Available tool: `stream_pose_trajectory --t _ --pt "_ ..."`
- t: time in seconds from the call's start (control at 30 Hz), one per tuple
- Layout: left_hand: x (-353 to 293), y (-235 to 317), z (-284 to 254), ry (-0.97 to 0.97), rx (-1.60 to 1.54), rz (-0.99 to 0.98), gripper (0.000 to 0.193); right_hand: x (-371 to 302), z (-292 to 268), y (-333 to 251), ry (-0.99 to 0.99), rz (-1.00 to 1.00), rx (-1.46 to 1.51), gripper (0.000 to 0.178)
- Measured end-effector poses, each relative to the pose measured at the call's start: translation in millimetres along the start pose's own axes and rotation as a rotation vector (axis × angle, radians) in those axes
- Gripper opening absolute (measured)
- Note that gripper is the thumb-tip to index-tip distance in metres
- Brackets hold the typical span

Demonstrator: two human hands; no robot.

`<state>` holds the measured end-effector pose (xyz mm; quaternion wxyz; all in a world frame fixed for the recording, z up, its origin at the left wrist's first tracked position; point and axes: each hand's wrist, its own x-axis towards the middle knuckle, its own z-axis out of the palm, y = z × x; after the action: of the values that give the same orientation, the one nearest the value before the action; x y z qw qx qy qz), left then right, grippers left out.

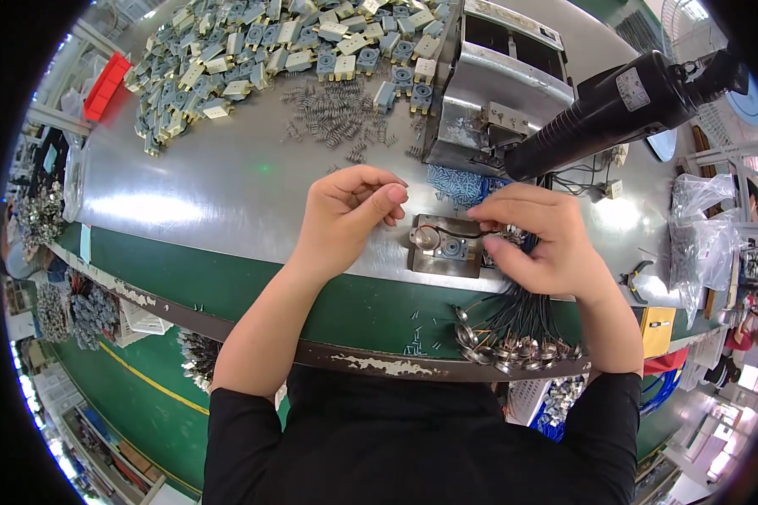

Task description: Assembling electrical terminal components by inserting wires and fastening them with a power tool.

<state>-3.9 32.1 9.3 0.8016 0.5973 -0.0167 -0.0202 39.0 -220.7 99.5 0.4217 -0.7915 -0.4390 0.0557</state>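
— Fingers (377, 200) of the left hand (345, 219) pinched together just left of the metal fixture plate (446, 246), maybe on something tiny; can't tell.

— And the right hand (537, 244)?

— Fingertips closed on a thin black lead at the plate's right edge; its wire bundle (514, 324) hangs below the plate, over the bench lip.

— Risks?

— I'd say a tug on the lead could drag the blue-grey part (453, 247) off the plate. Springs (337, 114) lie well above it.
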Motion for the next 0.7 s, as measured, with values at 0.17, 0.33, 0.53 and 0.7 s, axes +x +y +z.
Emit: stream_pose_trajectory --t 0.17,0.33,0.53,0.7 --pt "-3 5 7 -0.020 0.033 -0.056 0.014 -3 7 5 -0.081 -0.022 -0.120 0.025" --pt "-6 3 17 -0.076 0.178 -0.059 0.010 -21 -22 13 0.004 0.012 0.031 0.020" --pt "9 -5 33 -0.329 0.437 0.313 0.016 -44 -25 31 0.138 0.088 0.495 0.029" --pt "-4 6 23 -0.377 0.583 0.239 0.018 -36 -12 37 0.248 0.090 0.432 0.040"
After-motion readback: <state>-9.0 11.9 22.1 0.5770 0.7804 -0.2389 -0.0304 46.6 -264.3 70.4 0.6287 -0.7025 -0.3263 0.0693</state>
